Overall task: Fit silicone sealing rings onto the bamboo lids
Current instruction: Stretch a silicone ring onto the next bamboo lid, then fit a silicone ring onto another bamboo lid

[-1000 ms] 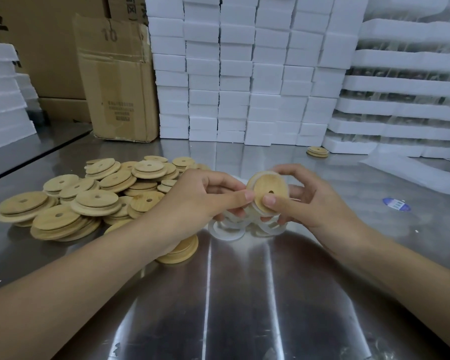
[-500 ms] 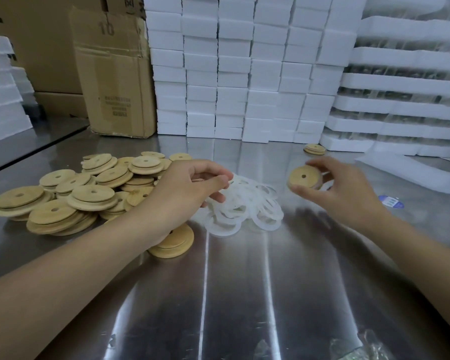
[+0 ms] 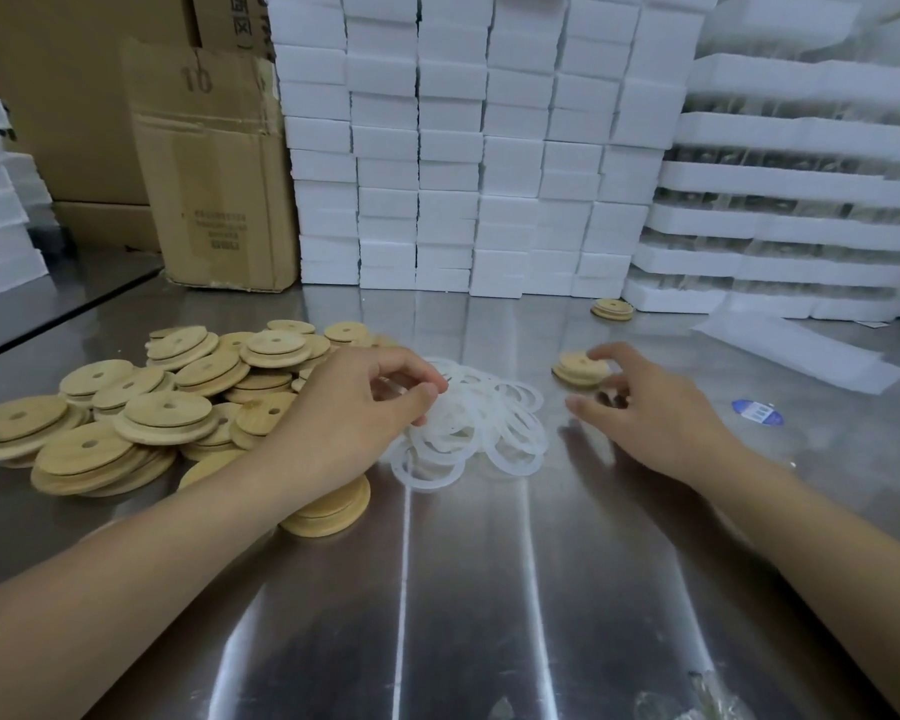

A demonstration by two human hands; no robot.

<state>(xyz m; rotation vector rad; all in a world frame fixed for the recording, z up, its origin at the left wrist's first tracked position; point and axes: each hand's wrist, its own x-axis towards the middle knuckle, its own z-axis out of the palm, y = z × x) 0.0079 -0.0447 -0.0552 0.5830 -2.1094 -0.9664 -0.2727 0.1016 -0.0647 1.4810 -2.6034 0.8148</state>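
A heap of round bamboo lids (image 3: 126, 407) with centre holes lies on the left of the steel table (image 3: 489, 589). A pile of translucent white silicone rings (image 3: 479, 423) sits in the middle. My left hand (image 3: 344, 413) hovers at the pile's left edge, thumb and curled fingers pinching a ring there. To the right, one bamboo lid (image 3: 575, 371) lies flat on the table. My right hand (image 3: 661, 413) is spread loosely beside it, index fingertip at the lid's top and thumb apart from it.
A short stack of lids (image 3: 333, 511) sits under my left wrist. Another lid (image 3: 612, 308) lies far back right. White foam boxes (image 3: 463, 148) and a cardboard box (image 3: 214, 174) wall the back. A blue sticker (image 3: 757, 412) and foam strip (image 3: 801, 356) lie right.
Both hands held one lid above the rings a second ago. My right hand then carried that lid to the right and set it down on the table. My left hand stayed at the ring pile.
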